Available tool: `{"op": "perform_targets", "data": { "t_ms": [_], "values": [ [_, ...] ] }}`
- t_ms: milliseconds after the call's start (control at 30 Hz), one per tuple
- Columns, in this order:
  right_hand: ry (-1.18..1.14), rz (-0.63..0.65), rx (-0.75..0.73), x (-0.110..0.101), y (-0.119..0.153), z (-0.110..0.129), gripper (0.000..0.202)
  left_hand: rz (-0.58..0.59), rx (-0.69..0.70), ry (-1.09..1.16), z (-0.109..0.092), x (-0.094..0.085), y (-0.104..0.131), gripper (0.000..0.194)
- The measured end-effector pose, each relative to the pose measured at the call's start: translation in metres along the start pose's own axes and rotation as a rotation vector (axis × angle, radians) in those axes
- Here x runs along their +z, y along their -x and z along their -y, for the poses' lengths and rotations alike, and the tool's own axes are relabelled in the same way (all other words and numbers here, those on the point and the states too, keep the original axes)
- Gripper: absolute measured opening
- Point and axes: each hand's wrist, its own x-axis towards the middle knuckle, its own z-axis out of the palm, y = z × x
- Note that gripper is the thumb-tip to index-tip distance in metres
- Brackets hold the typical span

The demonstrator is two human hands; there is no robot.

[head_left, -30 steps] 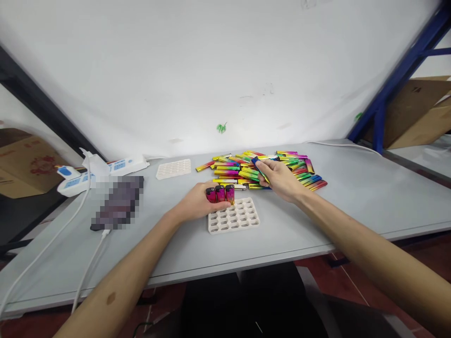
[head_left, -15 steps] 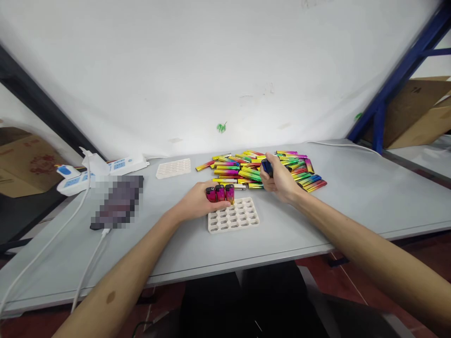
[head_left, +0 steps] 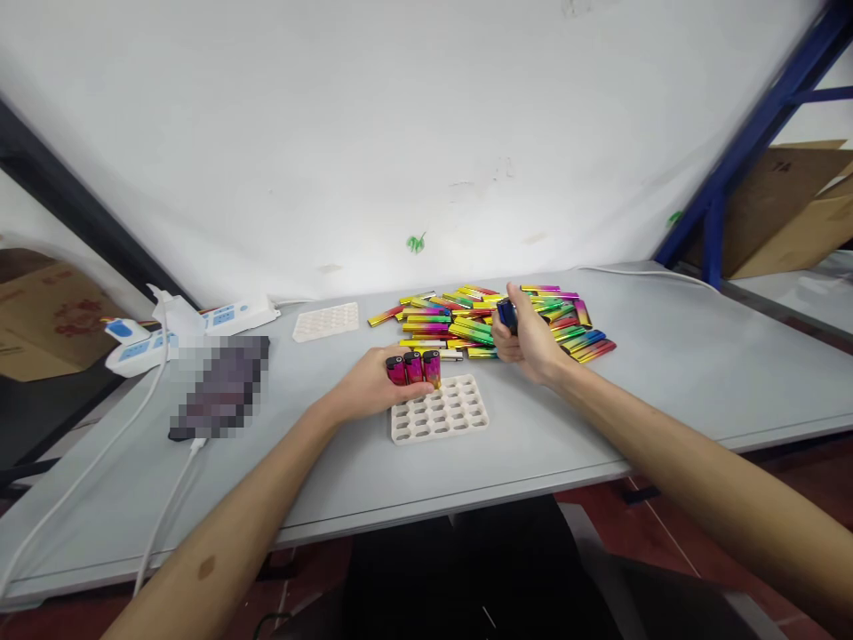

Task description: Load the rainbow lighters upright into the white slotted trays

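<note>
Right hand (head_left: 530, 338) clenched round blue lighter (head_left: 506, 315), raised just above pile (head_left: 493, 318), long axis probably upright, partly hidden. Tray (head_left: 440, 410) down-left of it, near. Left hand (head_left: 377, 384) closed on tray's left edge, touching three pink lighters (head_left: 413, 367) standing upright in far row.

A slotted tray (head_left: 440, 411) lies at the centre of the frame on the table (head_left: 666, 373), with three lighters (head_left: 413, 367) standing in its far row. A pile of lighters (head_left: 486, 320) lies behind it, to the right. A second tray (head_left: 326, 320) lies further left, with a power strip (head_left: 200, 324) at the left edge of the table.
</note>
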Motion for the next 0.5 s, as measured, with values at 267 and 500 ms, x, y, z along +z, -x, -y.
{"op": "perform_targets", "data": {
  "t_ms": [267,500],
  "values": [
    [0.005,0.003,0.015,0.000,-0.002,-0.001,0.049,-0.002,-0.002,-0.028,0.001,0.000,0.000,0.035],
    [0.105,0.112,-0.111,0.001,-0.005,-0.012,0.049,0.001,0.010,-0.007,0.002,0.000,0.000,0.035]
  ]
}}
